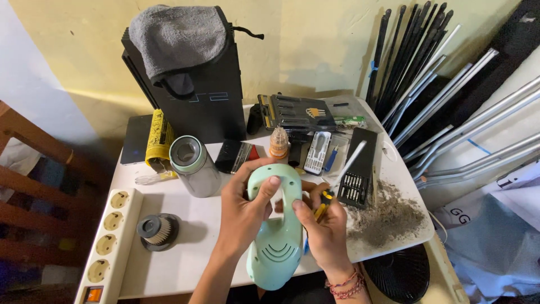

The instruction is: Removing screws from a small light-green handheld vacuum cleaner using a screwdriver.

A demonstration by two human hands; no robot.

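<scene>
Mint-green handheld appliance (275,236) gripped at its loop handle by left hand (243,211), overhanging white table (185,256) front edge; right hand (326,231) closed round yellow-handled screwdriver (337,180), tip hidden behind housing; dust pile (388,217) crowding right edge; open room near round filter (157,231).

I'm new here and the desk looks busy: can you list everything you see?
Handheld vacuum body: one, mint green, table's front, gripped.
Screwdriver: one, yellow-black handle, silver shaft.
Filter: one, grey, left of centre.
Power strip: one, cream, left edge.
Clear canister: one, grey rim, centre-left.
Bit tray: one, black, right.
Dust pile: grey, right corner.
Game console: one, black, upright behind.
Cloth: grey, atop console.
Left hand: on vacuum.
Right hand: holding screwdriver.
</scene>
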